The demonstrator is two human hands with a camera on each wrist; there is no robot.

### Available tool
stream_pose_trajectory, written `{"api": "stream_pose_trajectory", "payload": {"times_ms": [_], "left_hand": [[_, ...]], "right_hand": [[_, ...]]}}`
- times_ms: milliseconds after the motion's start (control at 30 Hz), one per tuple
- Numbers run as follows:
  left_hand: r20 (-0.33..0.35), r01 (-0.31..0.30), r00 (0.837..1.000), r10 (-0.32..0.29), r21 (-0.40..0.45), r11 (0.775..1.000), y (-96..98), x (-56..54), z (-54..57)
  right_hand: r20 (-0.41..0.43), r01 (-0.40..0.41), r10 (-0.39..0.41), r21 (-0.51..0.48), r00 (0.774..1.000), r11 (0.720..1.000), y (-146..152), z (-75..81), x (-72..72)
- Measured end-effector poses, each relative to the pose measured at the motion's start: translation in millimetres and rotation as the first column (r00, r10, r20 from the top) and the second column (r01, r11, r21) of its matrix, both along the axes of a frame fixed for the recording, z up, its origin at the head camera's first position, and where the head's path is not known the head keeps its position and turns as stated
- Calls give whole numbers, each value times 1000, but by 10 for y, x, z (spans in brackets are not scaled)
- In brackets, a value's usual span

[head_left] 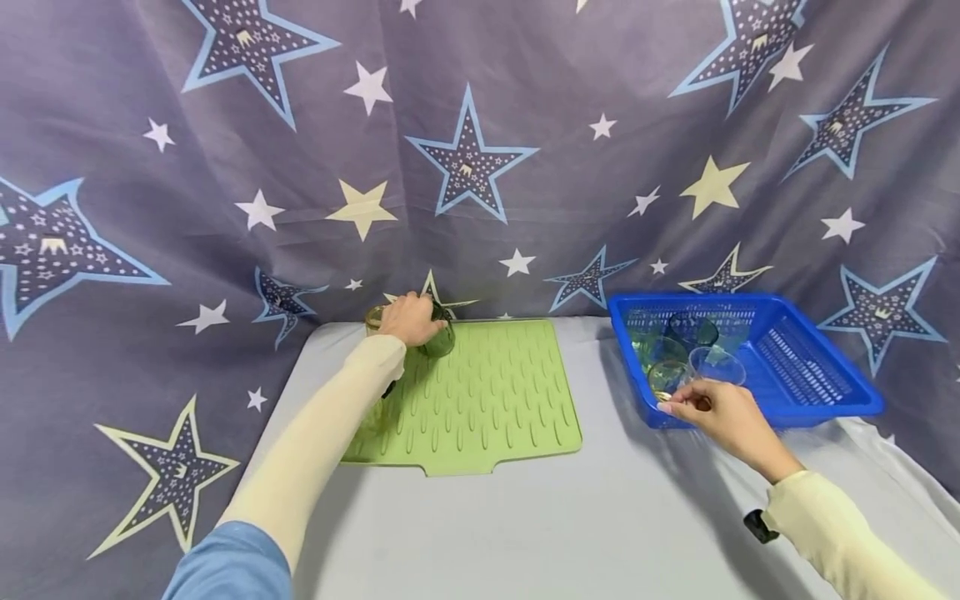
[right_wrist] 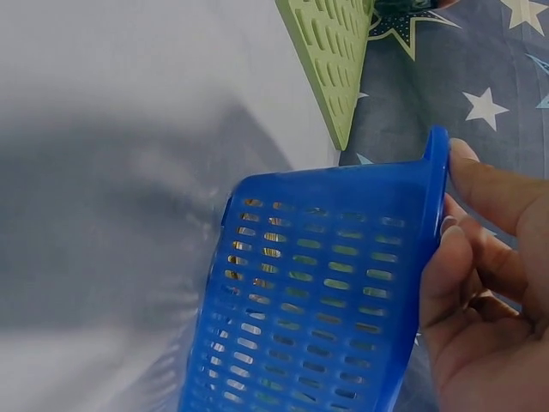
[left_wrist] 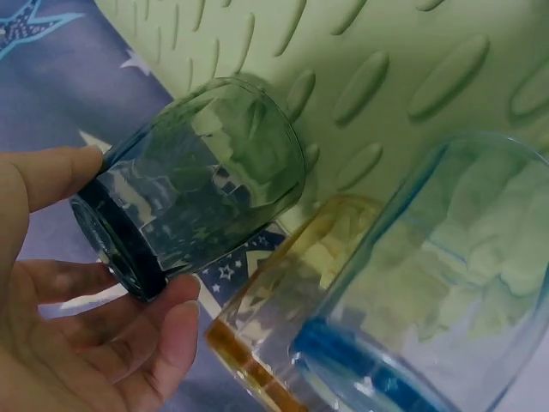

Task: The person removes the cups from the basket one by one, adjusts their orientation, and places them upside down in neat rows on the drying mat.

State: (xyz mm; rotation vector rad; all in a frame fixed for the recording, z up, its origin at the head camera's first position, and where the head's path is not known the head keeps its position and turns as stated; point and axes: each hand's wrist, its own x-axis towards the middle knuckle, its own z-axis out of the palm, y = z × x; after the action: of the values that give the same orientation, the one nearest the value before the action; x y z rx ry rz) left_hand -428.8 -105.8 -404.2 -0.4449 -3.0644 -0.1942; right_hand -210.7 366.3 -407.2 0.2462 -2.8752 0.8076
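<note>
Under the left hand [head_left: 411,317] lay the green mat [head_left: 480,400], under the right hand [head_left: 722,414] the blue basket [head_left: 810,367], whose near rim its fingers touched beside a clear glass [head_left: 716,365], while the left hand's fingers curled round a green glass [left_wrist: 202,184] on the mat's far corner.

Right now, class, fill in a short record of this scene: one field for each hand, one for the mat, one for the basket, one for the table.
Left hand: holds a dark green glass at the far left corner of the mat.
Right hand: fingers on the near rim of the basket.
Mat: green, ribbed, flat on the table; an amber glass and a blue glass stand by the green one.
Basket: blue, slotted, holds several glasses.
Table: grey cloth, star curtain behind.
</note>
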Motion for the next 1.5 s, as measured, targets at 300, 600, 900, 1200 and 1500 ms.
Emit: {"api": "stream_pose_trajectory", "payload": {"times_ms": [300, 600, 900, 1200, 1500], "left_hand": [[46, -65, 997, 65, -15, 998, 0, 8, -118], [158, 7, 987, -5, -13, 1000, -72, 35, -106], [203, -19, 979, 24, -26, 999, -124, 90, -134], [140, -15, 990, 13, 8, 1000, -93, 89, -27], [81, 93, 991, -102, 111, 989, 146, 379, 267]], "right_hand": [[-9, -10, 10, -7, 1000, 1000, -34, -64, 21], [7, -15, 15, -15, 1000, 1000, -68, -57, 8], [-6, -38, 38, -11, 999, 999, -115, -52, -41], [18, -52, 52, -6, 998, 999, -63, 36, -54], [153, -26, 38, -78, 988, 997, 60, 141, -67]]}}
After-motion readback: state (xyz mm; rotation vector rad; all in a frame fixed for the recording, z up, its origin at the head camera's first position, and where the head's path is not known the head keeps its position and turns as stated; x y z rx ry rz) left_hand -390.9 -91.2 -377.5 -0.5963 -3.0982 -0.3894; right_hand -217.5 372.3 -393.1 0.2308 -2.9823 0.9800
